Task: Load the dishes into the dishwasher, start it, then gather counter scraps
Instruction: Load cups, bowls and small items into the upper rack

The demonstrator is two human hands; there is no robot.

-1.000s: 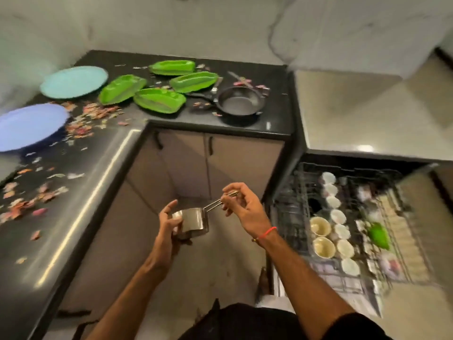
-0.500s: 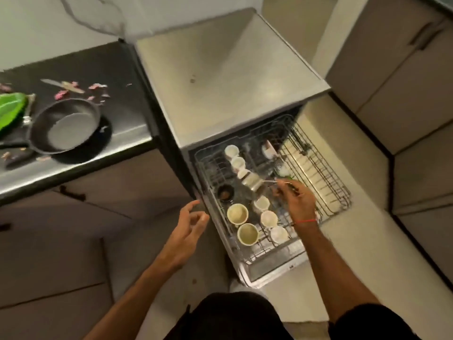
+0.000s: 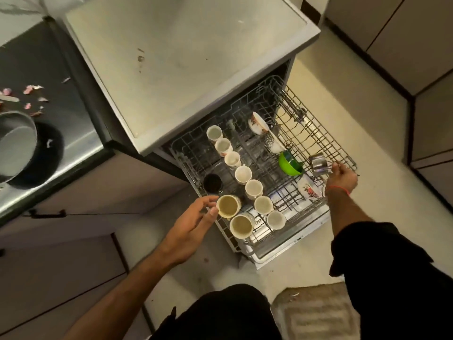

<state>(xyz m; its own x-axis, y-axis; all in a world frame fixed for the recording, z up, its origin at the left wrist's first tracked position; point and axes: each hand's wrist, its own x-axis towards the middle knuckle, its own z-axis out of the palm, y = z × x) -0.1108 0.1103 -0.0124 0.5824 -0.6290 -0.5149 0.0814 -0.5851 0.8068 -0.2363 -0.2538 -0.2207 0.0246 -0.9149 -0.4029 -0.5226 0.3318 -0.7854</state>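
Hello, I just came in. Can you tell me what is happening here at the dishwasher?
A person is loading the pulled-out upper rack of the dishwasher. The right hand holds a small steel cup by its handle at the rack's right side, beside a green bowl. The left hand touches a cream mug at the front left. White cups stand in a row. A frying pan and scraps remain on the counter.

Beige cabinets (image 3: 404,40) flank a cream floor (image 3: 382,153).

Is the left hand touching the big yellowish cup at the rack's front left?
Touching. The head view shows the left hand with fingertips against the rim and side of the yellowish cup, with no gap visible.
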